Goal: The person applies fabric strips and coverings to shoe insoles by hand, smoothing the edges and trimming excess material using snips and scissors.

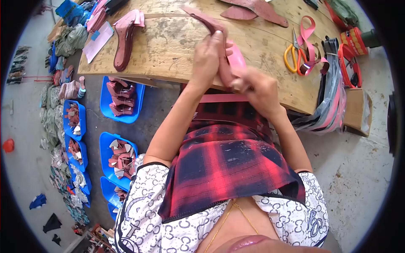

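Note:
My left hand (206,61) is closed round a dark red high-heel shoe sole (225,75), thumb on top, above the near edge of the wooden table. One narrow end of the sole points away to the upper left and looks smeared by motion. Pink strip material (237,59) stands along its right side and runs down to my right hand (260,90). The right hand is blurred, with its fingers pinched on the strip at the sole's near end. Another length of pink strip (223,98) crosses over my lap, just below.
On the wooden table (164,46) lie another dark red sole (123,46), a white paper (98,42), orange-handled scissors (294,57), a pink ribbon (310,36) and flat red pieces (261,10). Blue bins (139,99) of parts stand left; a cardboard box (357,111) stands right.

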`<move>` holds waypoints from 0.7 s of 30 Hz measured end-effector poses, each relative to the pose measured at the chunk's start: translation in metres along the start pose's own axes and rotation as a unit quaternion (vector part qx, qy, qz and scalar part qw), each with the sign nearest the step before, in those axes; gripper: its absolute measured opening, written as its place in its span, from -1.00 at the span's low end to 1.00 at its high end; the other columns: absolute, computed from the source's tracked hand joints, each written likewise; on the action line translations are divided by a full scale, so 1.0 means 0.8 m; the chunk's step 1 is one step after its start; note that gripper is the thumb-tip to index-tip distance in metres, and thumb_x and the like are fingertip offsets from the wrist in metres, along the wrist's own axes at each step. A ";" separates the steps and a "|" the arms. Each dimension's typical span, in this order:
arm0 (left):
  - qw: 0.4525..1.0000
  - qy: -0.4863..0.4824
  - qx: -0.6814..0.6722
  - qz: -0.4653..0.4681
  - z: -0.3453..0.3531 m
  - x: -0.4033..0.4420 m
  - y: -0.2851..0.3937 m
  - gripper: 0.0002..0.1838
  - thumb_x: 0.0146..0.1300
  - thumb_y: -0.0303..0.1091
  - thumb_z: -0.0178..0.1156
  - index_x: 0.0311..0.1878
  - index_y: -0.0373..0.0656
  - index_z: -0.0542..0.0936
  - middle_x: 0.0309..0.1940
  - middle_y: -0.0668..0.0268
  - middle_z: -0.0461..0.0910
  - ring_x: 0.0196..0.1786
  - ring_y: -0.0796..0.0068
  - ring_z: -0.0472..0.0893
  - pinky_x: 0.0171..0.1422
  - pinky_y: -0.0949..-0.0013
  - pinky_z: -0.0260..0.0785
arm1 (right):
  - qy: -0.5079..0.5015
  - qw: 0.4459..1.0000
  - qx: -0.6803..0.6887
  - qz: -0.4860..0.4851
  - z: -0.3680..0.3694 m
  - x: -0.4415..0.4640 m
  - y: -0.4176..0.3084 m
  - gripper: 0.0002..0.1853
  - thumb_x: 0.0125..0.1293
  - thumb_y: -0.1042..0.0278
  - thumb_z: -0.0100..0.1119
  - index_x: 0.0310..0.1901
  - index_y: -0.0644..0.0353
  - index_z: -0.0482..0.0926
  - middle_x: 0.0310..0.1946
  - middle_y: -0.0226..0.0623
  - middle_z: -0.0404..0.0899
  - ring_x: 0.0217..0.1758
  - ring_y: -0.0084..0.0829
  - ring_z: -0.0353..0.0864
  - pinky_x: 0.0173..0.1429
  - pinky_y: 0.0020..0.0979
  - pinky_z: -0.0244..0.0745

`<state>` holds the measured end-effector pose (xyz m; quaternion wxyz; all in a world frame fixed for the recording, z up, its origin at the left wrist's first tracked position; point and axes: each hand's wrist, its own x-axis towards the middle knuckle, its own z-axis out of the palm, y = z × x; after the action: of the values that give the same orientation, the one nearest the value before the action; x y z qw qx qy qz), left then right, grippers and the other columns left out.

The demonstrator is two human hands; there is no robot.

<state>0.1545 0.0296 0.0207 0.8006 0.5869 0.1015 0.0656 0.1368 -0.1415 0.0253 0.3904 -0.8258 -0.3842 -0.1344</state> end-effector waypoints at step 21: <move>0.970 -0.023 -0.219 -0.101 0.016 -0.050 -0.015 -0.54 0.51 0.03 -0.08 -0.03 -0.22 0.54 -0.31 0.32 0.60 -0.32 0.58 0.59 -0.24 0.47 0.48 | 0.049 0.838 0.456 0.296 0.027 0.081 0.008 -0.69 0.45 0.13 0.05 -0.26 0.25 0.53 -0.53 -0.51 0.44 -0.50 -0.73 0.34 -0.44 -0.58 0.25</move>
<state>0.1189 0.0052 0.0160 0.9143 0.3850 0.1251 -0.0087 0.1829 -0.0939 0.0417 0.7626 -0.6207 -0.1199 0.1372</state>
